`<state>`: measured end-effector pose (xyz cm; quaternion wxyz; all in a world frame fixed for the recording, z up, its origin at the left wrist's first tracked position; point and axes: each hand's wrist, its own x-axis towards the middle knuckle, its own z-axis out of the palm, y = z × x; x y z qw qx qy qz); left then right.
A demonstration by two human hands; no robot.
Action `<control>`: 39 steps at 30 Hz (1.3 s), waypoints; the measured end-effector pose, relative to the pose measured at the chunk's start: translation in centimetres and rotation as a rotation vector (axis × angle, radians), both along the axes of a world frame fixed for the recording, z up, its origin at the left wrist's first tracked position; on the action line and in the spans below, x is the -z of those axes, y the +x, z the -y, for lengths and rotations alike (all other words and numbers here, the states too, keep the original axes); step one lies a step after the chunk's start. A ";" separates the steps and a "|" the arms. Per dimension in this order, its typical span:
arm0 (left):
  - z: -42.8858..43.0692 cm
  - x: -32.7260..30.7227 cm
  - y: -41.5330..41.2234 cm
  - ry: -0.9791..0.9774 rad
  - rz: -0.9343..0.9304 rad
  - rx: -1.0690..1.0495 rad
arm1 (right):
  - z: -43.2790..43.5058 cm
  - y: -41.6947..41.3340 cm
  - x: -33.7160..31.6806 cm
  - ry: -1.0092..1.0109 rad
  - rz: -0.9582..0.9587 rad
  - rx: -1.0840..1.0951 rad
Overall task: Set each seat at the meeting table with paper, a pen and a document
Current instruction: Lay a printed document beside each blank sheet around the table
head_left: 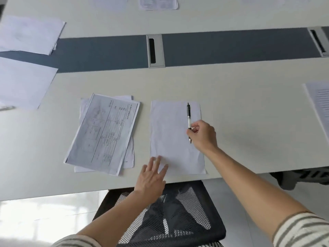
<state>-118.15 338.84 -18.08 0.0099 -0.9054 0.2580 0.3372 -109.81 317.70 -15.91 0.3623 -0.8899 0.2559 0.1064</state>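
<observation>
A blank white sheet of paper (170, 136) lies flat near the table's front edge. On its right side lies a black and clear pen (188, 114), pointing away from me. My right hand (203, 134) pinches the pen's near end between thumb and fingers. My left hand (153, 173) rests with straight fingers on the sheet's lower left corner. Left of the sheet lies a printed document (103, 132), askew on top of a few other sheets.
The white table (249, 122) has a grey centre strip with a cable port (154, 50). More papers lie at the far left (23, 82), far right (318, 104) and across the table (158, 2). A black mesh chair (169, 214) stands below me at the table's edge.
</observation>
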 end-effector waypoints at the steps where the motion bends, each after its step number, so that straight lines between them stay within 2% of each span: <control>1: 0.7 -0.1 0.2 -0.005 0.004 -0.007 | -1.3 0.6 0.5 0.019 -0.010 -0.032; 5: 2.3 0.0 0.7 0.004 -0.008 -0.008 | -3.7 0.7 3.2 -0.056 -0.161 -0.148; 9: 2.1 0.0 1.0 -0.025 -0.012 -0.020 | -3.4 0.8 3.9 -0.123 -0.198 -0.205; 11: 1.2 -0.4 1.5 -0.098 -0.001 -0.090 | -3.4 1.1 3.4 -0.131 -0.229 -0.222; 14: -2.5 -1.2 3.0 -0.222 0.116 -0.335 | -3.6 1.5 1.6 -0.181 -0.176 -0.228; 17: -9.1 -1.2 5.5 -0.246 0.279 -0.594 | -6.0 1.9 -0.3 -0.009 -0.028 -0.200; 19: -14.2 -0.6 7.3 -0.140 0.301 -0.678 | -9.4 2.5 -1.0 0.192 -0.075 -0.166; 21: -18.6 0.2 8.3 -0.019 0.234 -0.727 | -13.3 3.5 -0.7 0.360 -0.175 -0.092; 24: -22.3 1.2 8.1 0.066 0.085 -0.685 | -18.4 5.0 0.0 0.554 -0.270 0.076; 27: -23.4 1.6 7.7 0.082 0.043 -0.582 | -22.1 7.0 0.6 0.783 -0.356 0.196; 29: -24.0 1.4 7.5 0.079 0.050 -0.525 | -23.9 8.0 0.9 0.799 -0.415 0.177; 31: -24.8 1.0 7.4 0.058 0.056 -0.486 | -25.1 8.6 1.5 0.725 -0.380 0.162; 33: -25.7 0.5 7.7 -0.018 0.057 -0.490 | -25.5 8.8 1.5 0.561 -0.267 0.084; 35: -26.7 0.0 8.8 -0.203 0.044 -0.665 | -25.4 8.5 -0.3 0.506 -0.149 -0.017; 38: -28.4 -3.3 12.7 -0.703 -0.019 -1.133 | -24.7 7.6 -5.3 0.529 0.022 -0.146; 39: -28.8 -5.2 14.3 -0.878 -0.056 -1.204 | -24.4 7.3 -6.9 0.546 0.074 -0.178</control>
